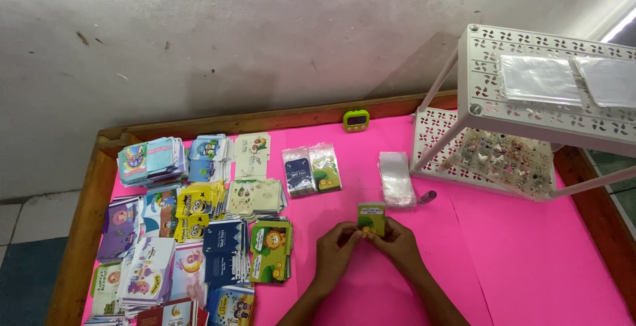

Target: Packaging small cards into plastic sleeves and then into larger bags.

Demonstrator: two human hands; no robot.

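Observation:
My left hand [336, 249] and my right hand [400, 242] meet over the pink table [517, 260] and together pinch a small green and yellow card [371, 218] held upright between the fingertips. Just beyond the card lies a stack of clear plastic sleeves [397, 177]. Two cards in clear bags [311, 169], one dark blue and one green, lie further back to the left. A small dark tube [426, 197] rests right of the sleeves.
Several stacks of colourful printed cards [192, 226] fill the table's left side. A white plastic rack [530, 101] stands at the right, with clear sheets on top and small trinkets on its lower shelf. A green timer [356, 120] sits by the wooden back rim.

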